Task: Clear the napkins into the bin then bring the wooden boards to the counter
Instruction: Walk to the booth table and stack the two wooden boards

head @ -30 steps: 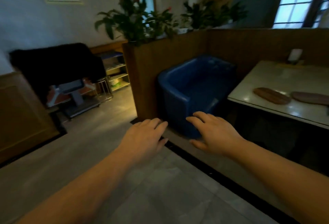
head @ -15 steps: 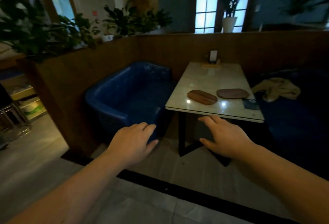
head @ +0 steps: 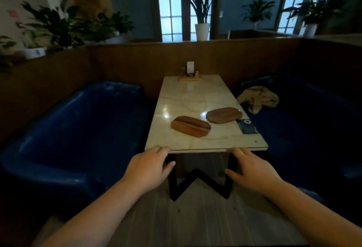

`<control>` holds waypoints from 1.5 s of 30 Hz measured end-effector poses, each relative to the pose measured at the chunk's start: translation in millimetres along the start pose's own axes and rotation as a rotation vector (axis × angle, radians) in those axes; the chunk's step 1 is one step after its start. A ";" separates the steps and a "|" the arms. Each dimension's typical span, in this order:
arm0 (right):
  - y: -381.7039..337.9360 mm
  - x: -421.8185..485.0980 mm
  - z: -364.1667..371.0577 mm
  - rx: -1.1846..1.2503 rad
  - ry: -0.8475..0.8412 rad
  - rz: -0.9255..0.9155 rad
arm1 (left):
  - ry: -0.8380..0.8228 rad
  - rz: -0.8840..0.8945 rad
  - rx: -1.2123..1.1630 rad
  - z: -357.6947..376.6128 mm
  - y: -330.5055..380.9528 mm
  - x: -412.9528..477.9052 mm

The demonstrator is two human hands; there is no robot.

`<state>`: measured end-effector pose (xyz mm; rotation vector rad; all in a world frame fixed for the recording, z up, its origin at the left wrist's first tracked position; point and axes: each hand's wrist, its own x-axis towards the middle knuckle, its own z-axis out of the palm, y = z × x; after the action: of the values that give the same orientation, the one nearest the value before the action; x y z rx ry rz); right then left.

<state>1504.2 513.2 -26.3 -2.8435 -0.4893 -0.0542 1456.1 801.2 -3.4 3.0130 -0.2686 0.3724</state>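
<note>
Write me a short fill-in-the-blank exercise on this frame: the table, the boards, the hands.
1. The number of wooden boards on the table is ___.
2. Both hands, left and right, hold ___.
3. The seats beside the table are coloured ___.

Missing words: two; nothing; blue

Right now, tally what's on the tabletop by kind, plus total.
Wooden boards: 2, the striped board and the plainer board
Dark blue card: 1, at the right edge
Wooden stand with a white card: 1, at the far end
Napkins: 0 visible
Total: 4
</note>
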 end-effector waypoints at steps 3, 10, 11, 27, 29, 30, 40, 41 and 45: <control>3.0 34.0 9.4 0.062 -0.016 0.065 | -0.023 -0.025 -0.039 16.5 -16.5 42.0; 32.7 124.9 28.1 0.097 -0.033 0.128 | -0.054 -0.011 -0.054 62.3 -46.3 140.8; 39.2 140.8 29.8 0.103 -0.033 0.123 | -0.057 -0.008 -0.050 68.7 -48.6 156.2; 176.5 394.8 104.5 0.436 -0.258 0.296 | -0.242 -0.288 -0.139 193.7 -109.4 373.7; 187.7 412.6 117.5 0.573 -0.301 0.399 | -0.281 -0.349 -0.196 209.5 -122.5 384.4; 191.7 420.8 124.2 0.642 -0.321 0.451 | -0.289 -0.388 -0.217 216.4 -131.0 390.5; 212.3 478.7 175.0 0.893 -0.513 0.738 | -0.397 -0.630 -0.375 287.5 -197.5 440.7; 211.9 484.5 180.3 0.896 -0.521 0.754 | -0.407 -0.656 -0.393 295.6 -203.7 448.4; 200.3 503.9 199.3 0.911 -0.557 0.811 | -0.452 -0.706 -0.500 323.9 -226.0 477.7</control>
<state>2044.7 544.9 -227.7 -1.9060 0.4752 0.8719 2029.4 908.1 -213.2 2.4342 0.5781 -0.3810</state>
